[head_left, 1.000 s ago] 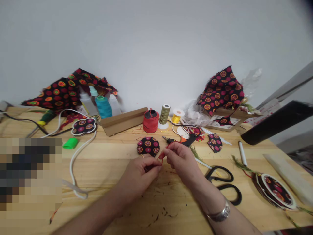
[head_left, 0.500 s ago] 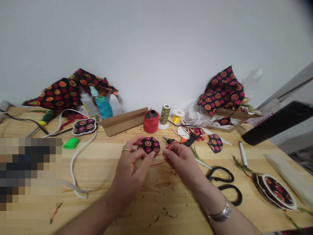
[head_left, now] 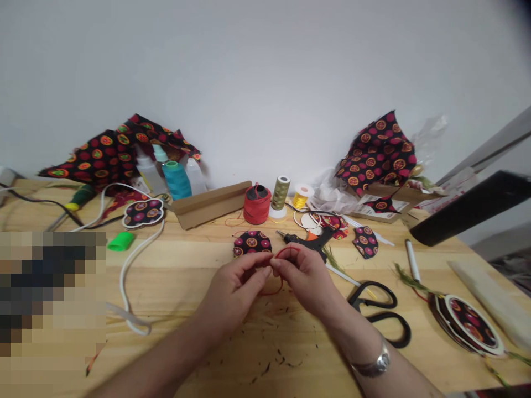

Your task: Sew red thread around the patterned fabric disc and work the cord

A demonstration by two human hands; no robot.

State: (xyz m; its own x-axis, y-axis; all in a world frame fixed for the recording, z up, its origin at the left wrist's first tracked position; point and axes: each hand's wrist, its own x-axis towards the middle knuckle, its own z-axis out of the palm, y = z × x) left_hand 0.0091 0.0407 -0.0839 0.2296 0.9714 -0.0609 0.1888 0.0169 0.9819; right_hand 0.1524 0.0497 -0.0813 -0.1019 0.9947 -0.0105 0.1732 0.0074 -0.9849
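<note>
Red cord [head_left: 272,292] loops below and between my two hands, over the wooden tabletop. The fingers of my left hand [head_left: 237,284] are pinched together at the cord, their tips meeting those of the other hand. My right hand [head_left: 305,276] is closed on the same cord, and part of it arches over the knuckles. Just beyond the left fingers lies a patterned dark fabric piece [head_left: 252,242], roughly round, its near edge covered by my hand. Behind it stands a red spool of cord [head_left: 256,205].
A black glue gun [head_left: 313,241] lies beyond my right hand, and black-handled scissors [head_left: 385,312] sit beside my right forearm. Olive thread [head_left: 281,193], yellow thread [head_left: 301,197] and a cardboard strip [head_left: 211,204] line the back. A white cable [head_left: 124,282] curves at left.
My left hand has let go of the round fabric piece and moved right to the cord. Both hands' fingertips now meet. The fabric stays on the table.
</note>
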